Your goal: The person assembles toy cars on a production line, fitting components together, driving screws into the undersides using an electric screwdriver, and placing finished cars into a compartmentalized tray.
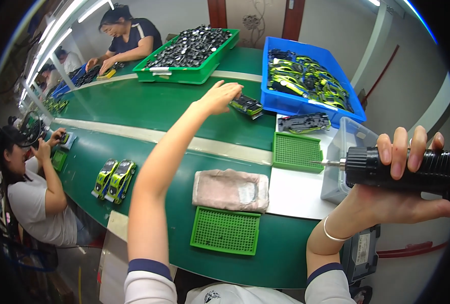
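Two hands are in view from the head camera. The left hand (pixel 220 96) is stretched far forward over the green belt (pixel 149 106), fingers curled onto a toy car (pixel 246 106), green and black, which sits on the belt just beside the near wall of the blue bin (pixel 291 104). That bin holds a heap of similar car bodies. Whether the car is lifted clear of the belt cannot be told.

The right hand (pixel 402 187) is clenched around a black power screwdriver (pixel 397 167), held level with its bit pointing left, the tip over a clear plastic box (pixel 344 147) on the white table (pixel 291 195).

A black car base (pixel 304 122) lies between the blue bin and a small green mesh tray (pixel 297 151). A second green mesh tray (pixel 225 230) lies nearer, touching a pinkish wrapped pad (pixel 231 189). Two yellow-green toy cars (pixel 114 180) lie side by side on the belt at left, well apart from both hands. A green bin (pixel 184 73) of black parts stands farther back.

One person (pixel 32 187) sits at left; another (pixel 128 38) works at the far end.
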Motion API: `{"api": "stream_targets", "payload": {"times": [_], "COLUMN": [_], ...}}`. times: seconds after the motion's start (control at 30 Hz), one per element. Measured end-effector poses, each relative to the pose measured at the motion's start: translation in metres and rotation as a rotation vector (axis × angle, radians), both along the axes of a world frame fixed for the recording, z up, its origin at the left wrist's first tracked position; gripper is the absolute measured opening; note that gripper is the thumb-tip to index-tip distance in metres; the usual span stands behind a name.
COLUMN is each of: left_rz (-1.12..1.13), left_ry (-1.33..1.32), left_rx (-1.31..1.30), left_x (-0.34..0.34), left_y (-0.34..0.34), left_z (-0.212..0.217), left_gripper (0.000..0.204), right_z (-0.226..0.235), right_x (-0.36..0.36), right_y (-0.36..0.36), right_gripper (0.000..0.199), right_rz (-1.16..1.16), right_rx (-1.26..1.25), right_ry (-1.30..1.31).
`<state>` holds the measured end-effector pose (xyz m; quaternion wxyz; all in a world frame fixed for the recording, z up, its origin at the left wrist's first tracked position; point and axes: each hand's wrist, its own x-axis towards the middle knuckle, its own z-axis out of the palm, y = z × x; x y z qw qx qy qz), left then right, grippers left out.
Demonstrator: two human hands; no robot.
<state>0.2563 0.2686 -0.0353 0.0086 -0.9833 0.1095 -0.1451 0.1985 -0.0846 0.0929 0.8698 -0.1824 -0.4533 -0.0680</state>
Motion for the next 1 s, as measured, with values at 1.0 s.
{"api": "stream_targets", "payload": {"times": [1.0], "left_rz": [-0.121], "left_ry": [-0.204], "left_rx": [-0.378], "left_x": [-0.198], "left_y": [-0.112], "left_z": [-0.039], "left_gripper": [0.050], "right_z": [-0.107], "right_x": [-0.059], "right_y": [0.052], "right_gripper": [0.085], "right_rz": [0.051], "right_rx": [-0.614], "right_ry": [0.092]}}
